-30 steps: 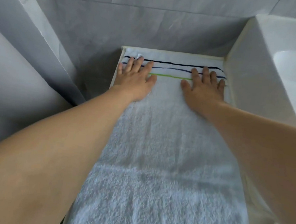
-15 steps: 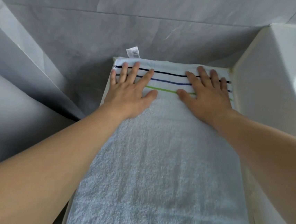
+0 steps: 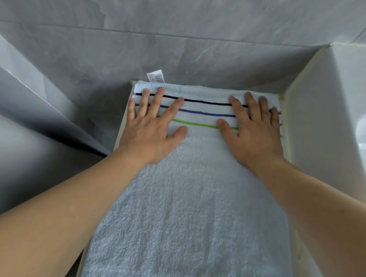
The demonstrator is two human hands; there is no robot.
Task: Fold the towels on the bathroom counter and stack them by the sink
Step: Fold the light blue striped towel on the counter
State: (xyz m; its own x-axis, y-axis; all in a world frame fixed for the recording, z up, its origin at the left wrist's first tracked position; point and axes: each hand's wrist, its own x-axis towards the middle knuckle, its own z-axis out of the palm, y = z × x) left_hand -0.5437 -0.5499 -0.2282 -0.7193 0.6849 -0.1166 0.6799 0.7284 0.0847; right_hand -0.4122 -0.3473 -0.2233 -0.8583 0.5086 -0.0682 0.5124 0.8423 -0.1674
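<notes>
- Towel (image 3: 192,217) is laid flat along the narrow counter, from the near edge to the far edge, and it fills the counter almost from side to side.
- No second towel and no stack can be seen; whether this one is already doubled cannot be told, as no loose edge is shown.
- Left hand (image 3: 151,128) is pressed flat on the far left part of the towel, fingers straight and spread, nothing gripped.
- Right hand (image 3: 253,136) is pressed flat on the far right part, fingers likewise straight and spread, just beside the sink wall (image 3: 308,128).
- Three stripes (image 3: 202,113), dark, blue and green, are crossed by both sets of fingers near the far edge.
- A label (image 3: 156,76) is seen standing up at the far left corner against the tiled wall (image 3: 188,27).
- The step in hand is judged to be smoothing; further folds and the stacking by the sink are judged still to be done.
</notes>
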